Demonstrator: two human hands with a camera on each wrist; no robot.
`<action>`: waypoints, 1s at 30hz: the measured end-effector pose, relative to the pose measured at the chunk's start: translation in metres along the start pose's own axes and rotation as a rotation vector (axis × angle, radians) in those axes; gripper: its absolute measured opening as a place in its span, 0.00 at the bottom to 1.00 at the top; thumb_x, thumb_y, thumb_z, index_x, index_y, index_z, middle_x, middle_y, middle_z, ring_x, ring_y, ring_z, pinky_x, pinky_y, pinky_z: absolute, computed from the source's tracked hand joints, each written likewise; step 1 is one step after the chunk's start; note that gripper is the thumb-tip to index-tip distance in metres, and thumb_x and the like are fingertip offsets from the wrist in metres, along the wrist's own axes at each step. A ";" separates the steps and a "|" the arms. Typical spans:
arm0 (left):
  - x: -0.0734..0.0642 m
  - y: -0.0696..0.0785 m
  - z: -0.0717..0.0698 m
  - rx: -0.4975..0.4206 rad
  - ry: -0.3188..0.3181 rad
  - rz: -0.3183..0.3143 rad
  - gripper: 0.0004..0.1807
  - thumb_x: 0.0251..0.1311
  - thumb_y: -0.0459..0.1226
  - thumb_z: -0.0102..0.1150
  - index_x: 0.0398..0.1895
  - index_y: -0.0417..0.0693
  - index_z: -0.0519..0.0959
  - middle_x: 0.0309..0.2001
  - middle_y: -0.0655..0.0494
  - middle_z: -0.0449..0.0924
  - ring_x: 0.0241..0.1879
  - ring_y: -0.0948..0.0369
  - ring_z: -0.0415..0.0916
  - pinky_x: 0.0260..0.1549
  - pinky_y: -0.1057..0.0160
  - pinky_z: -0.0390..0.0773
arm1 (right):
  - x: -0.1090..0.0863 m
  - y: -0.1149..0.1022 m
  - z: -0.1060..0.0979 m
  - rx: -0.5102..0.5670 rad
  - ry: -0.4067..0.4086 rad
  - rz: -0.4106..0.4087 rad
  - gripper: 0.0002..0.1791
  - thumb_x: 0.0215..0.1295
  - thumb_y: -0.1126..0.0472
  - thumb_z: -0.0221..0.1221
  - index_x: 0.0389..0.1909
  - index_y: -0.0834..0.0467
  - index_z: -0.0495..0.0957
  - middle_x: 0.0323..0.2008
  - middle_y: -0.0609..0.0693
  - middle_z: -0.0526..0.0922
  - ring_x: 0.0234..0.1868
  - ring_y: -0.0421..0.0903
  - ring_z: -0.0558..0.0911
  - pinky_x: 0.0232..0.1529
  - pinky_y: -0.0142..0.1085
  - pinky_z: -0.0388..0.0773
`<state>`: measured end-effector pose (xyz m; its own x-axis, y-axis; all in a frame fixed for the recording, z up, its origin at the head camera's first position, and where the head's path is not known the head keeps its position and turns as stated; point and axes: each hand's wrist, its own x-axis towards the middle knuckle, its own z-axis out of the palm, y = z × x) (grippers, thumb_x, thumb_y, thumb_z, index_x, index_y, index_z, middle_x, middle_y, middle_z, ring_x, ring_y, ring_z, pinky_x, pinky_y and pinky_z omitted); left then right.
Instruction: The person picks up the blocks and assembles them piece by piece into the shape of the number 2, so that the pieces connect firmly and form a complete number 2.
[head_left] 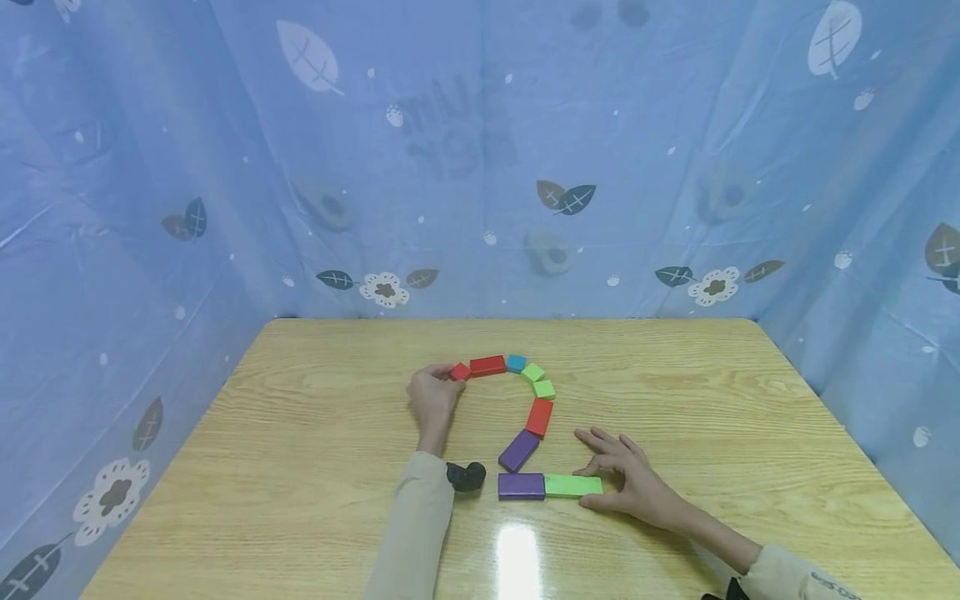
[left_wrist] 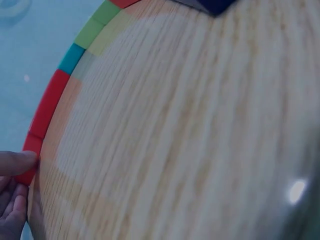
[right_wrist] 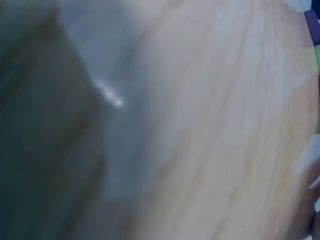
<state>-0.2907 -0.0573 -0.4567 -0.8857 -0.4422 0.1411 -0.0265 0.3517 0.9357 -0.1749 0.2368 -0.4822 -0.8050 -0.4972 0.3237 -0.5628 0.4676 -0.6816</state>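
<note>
In the head view, my left hand (head_left: 433, 398) pinches a small red block (head_left: 461, 372) at the left end of a curved row. The left wrist view shows its thumb (left_wrist: 17, 163) against that red block (left_wrist: 31, 147). My right hand (head_left: 630, 483) has thumb and index finger on either side of the right end of a long green block (head_left: 572, 486), gripping it, other fingers spread. That block lies end to end with a purple block (head_left: 521, 487). In the right wrist view only part of the right hand (right_wrist: 305, 210) shows, at the edge.
The curve continues through a long red block (head_left: 488, 366), a blue block (head_left: 516, 363), two small green blocks (head_left: 533, 372), another red block (head_left: 539, 418) and a slanted purple block (head_left: 518, 451). All lie on a wooden table (head_left: 315, 467). A blue patterned curtain (head_left: 480, 167) surrounds it.
</note>
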 end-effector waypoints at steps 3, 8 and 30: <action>0.000 0.000 -0.001 0.021 -0.005 -0.016 0.16 0.40 0.23 0.71 0.37 0.37 0.85 0.36 0.43 0.85 0.39 0.50 0.83 0.40 0.53 0.81 | 0.000 0.000 0.001 0.005 -0.002 0.001 0.11 0.52 0.51 0.70 0.37 0.43 0.83 0.66 0.65 0.66 0.69 0.64 0.56 0.59 0.73 0.35; -0.001 -0.002 -0.003 0.057 -0.021 -0.040 0.19 0.38 0.25 0.73 0.39 0.39 0.85 0.38 0.44 0.86 0.41 0.50 0.82 0.41 0.51 0.80 | 0.000 0.000 0.001 0.006 -0.007 0.008 0.11 0.52 0.51 0.70 0.37 0.43 0.83 0.66 0.64 0.66 0.70 0.64 0.56 0.60 0.73 0.36; 0.031 0.013 -0.062 0.201 -0.233 0.312 0.30 0.60 0.32 0.62 0.65 0.32 0.66 0.63 0.36 0.68 0.61 0.41 0.67 0.59 0.49 0.70 | 0.004 0.003 -0.009 0.111 -0.032 0.140 0.20 0.56 0.54 0.68 0.50 0.53 0.82 0.69 0.60 0.64 0.71 0.65 0.52 0.64 0.69 0.39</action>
